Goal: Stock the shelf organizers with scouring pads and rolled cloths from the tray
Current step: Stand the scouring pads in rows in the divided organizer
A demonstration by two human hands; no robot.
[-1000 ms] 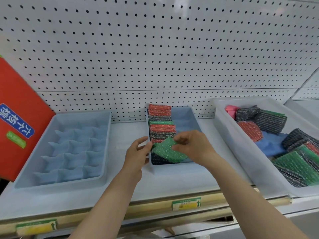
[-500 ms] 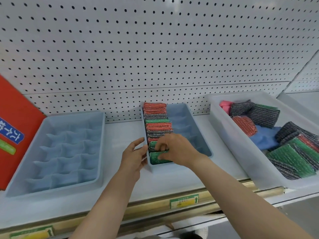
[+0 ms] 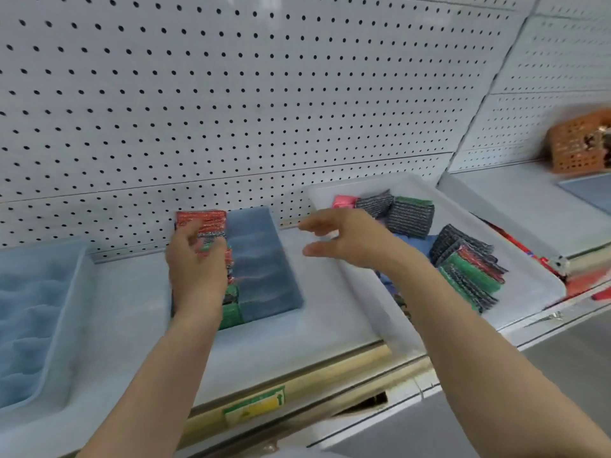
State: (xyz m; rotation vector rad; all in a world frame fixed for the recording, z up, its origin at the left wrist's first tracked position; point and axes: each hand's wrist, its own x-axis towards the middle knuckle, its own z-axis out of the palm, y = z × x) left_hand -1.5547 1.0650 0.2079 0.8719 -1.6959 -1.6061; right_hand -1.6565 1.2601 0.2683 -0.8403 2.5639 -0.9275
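Note:
A blue organizer (image 3: 264, 279) stands in the middle of the shelf, its left column filled with upright red, grey and green scouring pads (image 3: 211, 221). My left hand (image 3: 195, 269) hovers over that column with loosely curled fingers, hiding most of the pads; whether it touches them is unclear. My right hand (image 3: 347, 239) is empty, fingers spread, in the air between the organizer and the white tray (image 3: 363, 292). The tray holds loose pads (image 3: 469, 266), a pink rolled cloth (image 3: 344, 201) and a blue cloth.
A second blue organizer with empty cells (image 3: 36, 312) lies at the left. White pegboard (image 3: 231, 94) backs the shelf. An orange basket (image 3: 578, 143) sits far right on the neighbouring shelf. The shelf's front edge carries a yellow-green label (image 3: 254, 404).
The green pad went into the front of the organizer's left column. My right hand let go and moved right toward the tray. My left hand shifted over the pads. The camera turned right.

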